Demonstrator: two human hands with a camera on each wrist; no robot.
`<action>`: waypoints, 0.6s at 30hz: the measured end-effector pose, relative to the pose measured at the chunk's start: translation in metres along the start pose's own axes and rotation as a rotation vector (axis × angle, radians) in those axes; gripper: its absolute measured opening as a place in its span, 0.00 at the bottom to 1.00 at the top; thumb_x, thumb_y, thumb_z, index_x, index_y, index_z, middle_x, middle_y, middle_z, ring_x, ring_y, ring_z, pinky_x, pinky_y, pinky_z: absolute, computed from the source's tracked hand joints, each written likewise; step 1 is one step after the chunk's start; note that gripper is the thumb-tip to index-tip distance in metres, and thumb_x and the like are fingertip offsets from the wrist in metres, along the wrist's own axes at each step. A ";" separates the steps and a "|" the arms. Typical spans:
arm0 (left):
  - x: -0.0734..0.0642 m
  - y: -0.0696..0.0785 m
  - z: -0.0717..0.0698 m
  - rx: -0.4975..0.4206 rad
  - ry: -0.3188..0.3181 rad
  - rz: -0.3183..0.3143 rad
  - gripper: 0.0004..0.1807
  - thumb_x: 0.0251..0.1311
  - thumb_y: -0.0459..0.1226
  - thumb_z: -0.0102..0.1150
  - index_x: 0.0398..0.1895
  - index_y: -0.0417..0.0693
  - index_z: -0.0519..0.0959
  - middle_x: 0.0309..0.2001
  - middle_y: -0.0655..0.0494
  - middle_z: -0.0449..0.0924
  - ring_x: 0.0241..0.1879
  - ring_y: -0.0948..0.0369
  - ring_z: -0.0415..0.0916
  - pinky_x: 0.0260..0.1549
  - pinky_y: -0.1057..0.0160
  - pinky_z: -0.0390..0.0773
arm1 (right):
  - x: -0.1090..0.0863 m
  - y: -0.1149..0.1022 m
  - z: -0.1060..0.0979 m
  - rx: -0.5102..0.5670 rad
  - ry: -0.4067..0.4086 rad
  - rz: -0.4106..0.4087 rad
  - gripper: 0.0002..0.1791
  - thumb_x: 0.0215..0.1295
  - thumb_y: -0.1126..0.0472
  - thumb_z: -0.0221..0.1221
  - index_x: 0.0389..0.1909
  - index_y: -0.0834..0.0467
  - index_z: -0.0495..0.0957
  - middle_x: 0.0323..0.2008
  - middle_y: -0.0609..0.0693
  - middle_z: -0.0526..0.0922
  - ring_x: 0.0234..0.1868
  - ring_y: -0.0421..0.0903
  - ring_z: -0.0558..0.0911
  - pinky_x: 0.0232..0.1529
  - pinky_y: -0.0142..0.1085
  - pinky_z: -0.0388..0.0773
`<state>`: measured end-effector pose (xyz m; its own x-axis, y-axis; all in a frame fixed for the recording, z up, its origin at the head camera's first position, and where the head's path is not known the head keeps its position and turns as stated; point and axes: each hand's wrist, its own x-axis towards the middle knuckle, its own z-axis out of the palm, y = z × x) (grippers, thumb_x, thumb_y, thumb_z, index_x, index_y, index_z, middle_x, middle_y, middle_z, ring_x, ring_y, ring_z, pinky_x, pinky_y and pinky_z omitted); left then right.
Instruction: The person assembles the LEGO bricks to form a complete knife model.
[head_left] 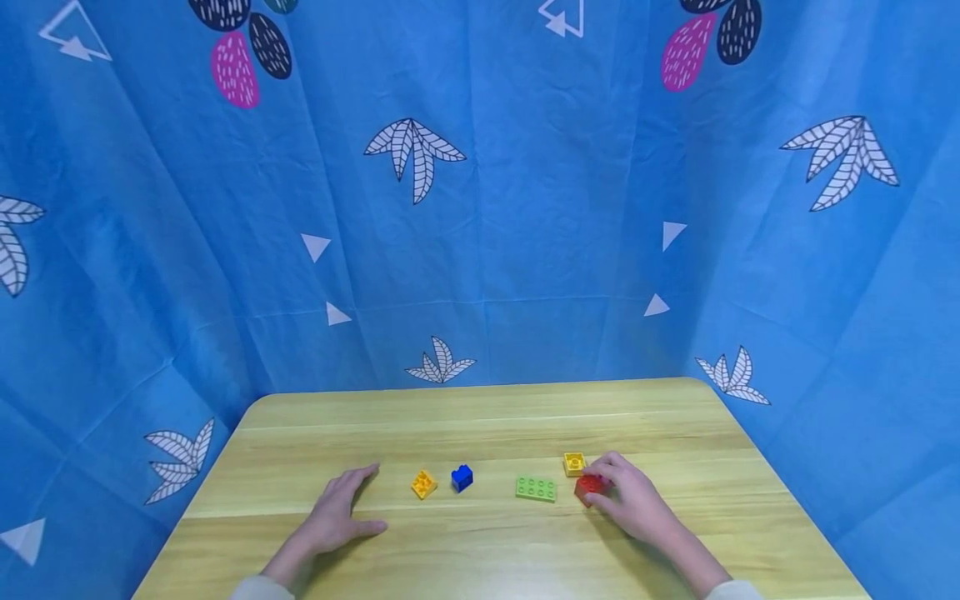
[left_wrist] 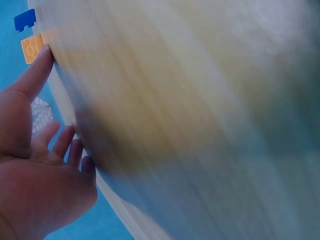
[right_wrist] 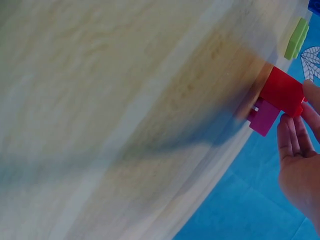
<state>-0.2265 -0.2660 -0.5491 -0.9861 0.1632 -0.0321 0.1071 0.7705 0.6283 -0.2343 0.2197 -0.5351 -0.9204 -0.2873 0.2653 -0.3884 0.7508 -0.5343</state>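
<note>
My right hand point(head_left: 636, 500) pinches a red toy building brick point(head_left: 588, 489) between thumb and fingers on the right side of the table. Beside that brick, the right wrist view shows a magenta brick point(right_wrist: 265, 117), which the hand hides in the head view. A yellow brick point(head_left: 574, 464) with its hollow underside up lies just behind the red one. On the left, my left hand point(head_left: 339, 512) is at the tabletop with thumb and fingers spread, holding nothing. An orange-yellow brick point(head_left: 423, 485), tipped to show its hollow underside, is the nearest brick to it.
Between the hands lie a small blue brick point(head_left: 462, 478) and a flat light-green brick point(head_left: 536, 489) with studs up. The wooden table point(head_left: 480, 550) has rounded far corners. A patterned blue cloth point(head_left: 525, 233) hangs behind it and along both sides.
</note>
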 end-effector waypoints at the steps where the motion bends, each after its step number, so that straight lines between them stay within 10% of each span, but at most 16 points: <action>1: 0.000 0.000 0.000 0.000 0.001 0.000 0.57 0.44 0.50 0.82 0.78 0.48 0.63 0.76 0.43 0.65 0.74 0.38 0.59 0.72 0.30 0.61 | 0.001 0.000 0.000 0.003 -0.002 0.002 0.18 0.58 0.65 0.74 0.50 0.58 0.86 0.44 0.45 0.82 0.40 0.38 0.80 0.42 0.30 0.83; 18: -0.002 0.001 -0.001 0.005 0.004 0.003 0.57 0.45 0.51 0.82 0.78 0.47 0.63 0.76 0.42 0.65 0.74 0.37 0.58 0.72 0.29 0.59 | 0.004 0.002 0.001 0.020 -0.012 0.021 0.17 0.56 0.67 0.74 0.47 0.58 0.86 0.44 0.47 0.82 0.38 0.38 0.80 0.40 0.30 0.81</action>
<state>-0.2249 -0.2657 -0.5475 -0.9862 0.1631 -0.0268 0.1110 0.7732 0.6244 -0.2389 0.2201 -0.5358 -0.9287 -0.2793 0.2441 -0.3699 0.7448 -0.5553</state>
